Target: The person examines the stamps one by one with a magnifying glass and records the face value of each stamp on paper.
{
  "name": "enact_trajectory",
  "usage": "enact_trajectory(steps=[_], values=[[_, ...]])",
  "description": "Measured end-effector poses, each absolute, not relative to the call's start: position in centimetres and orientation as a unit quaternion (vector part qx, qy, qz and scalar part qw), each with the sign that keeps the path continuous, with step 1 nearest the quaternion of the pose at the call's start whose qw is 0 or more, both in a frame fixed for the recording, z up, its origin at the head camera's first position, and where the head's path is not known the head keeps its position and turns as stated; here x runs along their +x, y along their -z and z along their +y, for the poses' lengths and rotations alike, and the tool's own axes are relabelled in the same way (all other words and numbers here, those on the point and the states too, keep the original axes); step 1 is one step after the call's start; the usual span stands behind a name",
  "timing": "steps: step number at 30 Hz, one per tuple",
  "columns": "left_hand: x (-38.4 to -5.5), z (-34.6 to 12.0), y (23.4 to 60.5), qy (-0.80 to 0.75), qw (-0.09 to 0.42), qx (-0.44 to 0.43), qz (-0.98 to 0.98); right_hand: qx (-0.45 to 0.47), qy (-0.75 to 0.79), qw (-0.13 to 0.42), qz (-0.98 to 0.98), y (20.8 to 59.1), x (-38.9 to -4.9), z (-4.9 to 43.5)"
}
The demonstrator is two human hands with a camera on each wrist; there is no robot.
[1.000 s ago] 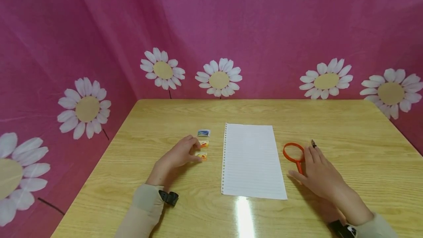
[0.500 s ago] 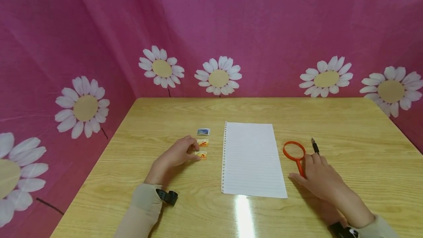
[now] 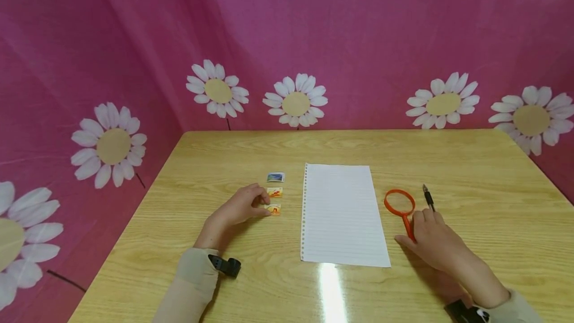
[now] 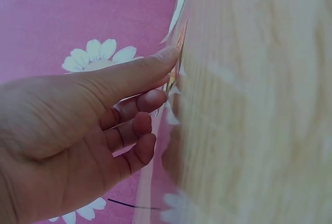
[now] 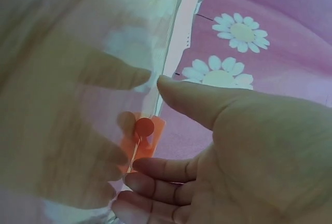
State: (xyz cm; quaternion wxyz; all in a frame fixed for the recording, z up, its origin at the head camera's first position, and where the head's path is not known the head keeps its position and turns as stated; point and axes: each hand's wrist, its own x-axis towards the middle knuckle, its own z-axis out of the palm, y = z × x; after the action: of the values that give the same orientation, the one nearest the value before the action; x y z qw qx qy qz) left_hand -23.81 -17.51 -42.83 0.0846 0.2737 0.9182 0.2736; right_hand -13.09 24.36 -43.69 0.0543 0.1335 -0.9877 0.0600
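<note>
Three small picture stamps lie in a column left of the paper: a blue stamp farthest, a yellow-red stamp in the middle, and a yellow-orange stamp nearest. My left hand rests at their left side, its thumb at the nearest stamp's edge and its loosely bent fingers by the middle one. On the right, my right hand lies relaxed on the table, fingers beside the handle of a red magnifying glass. Its fingertips cover the rear of a black pen. In the right wrist view, thumb and fingers are spread apart.
A lined white sheet of paper with punched holes along its left edge lies between the hands. The wooden table backs onto a pink cloth printed with daisies. Each wrist wears a black strap device.
The fingers of my right hand have drawn back, so more of the pen shows. My left hand has shifted slightly left, uncovering more of the stamps. The head view has tilted a little.
</note>
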Motion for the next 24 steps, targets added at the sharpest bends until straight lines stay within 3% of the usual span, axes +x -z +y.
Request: enact_trajectory(steps=[24], values=[[-23.69, -18.04, 43.40, -0.317, 0.092, 0.271, 0.904, 0.129, -0.147, 0.013, -0.981, 44.37, -13.76, 24.47]])
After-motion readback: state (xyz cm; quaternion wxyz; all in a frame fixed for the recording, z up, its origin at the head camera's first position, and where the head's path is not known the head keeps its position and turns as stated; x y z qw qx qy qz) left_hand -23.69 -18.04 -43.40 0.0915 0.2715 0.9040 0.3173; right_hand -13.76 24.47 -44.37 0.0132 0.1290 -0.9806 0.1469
